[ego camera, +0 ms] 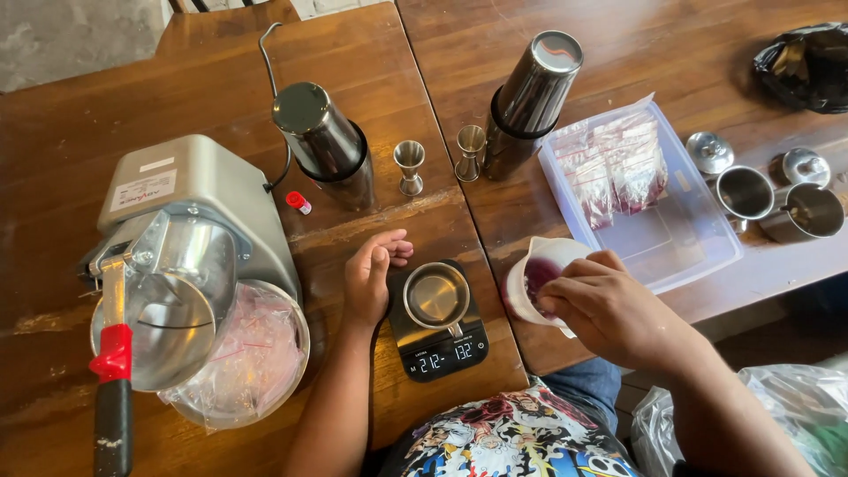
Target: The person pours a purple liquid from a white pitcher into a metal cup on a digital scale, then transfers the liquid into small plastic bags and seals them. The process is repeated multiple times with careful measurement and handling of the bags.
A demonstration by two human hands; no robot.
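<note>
My left hand [369, 276] rests on the wooden table, fingers loosely curled, just left of a small black digital scale [439, 346]. A small steel cup [436, 295] with a short handle stands on the scale. My right hand [608, 311] grips a small clear plastic pouch [541, 276] with dark red-purple contents, held tilted just right of the scale above the table's front edge. The pouch's opening faces up and left, toward the cup.
A grey ice-shaving machine [190, 230] with a red-handled lever and a clear bowl sits at left. Two steel shakers [320, 134] [534, 88], two jiggers [409, 164] [470, 150], a clear tray [698, 234] of red pouches, steel pitchers [744, 193] and lids lie behind.
</note>
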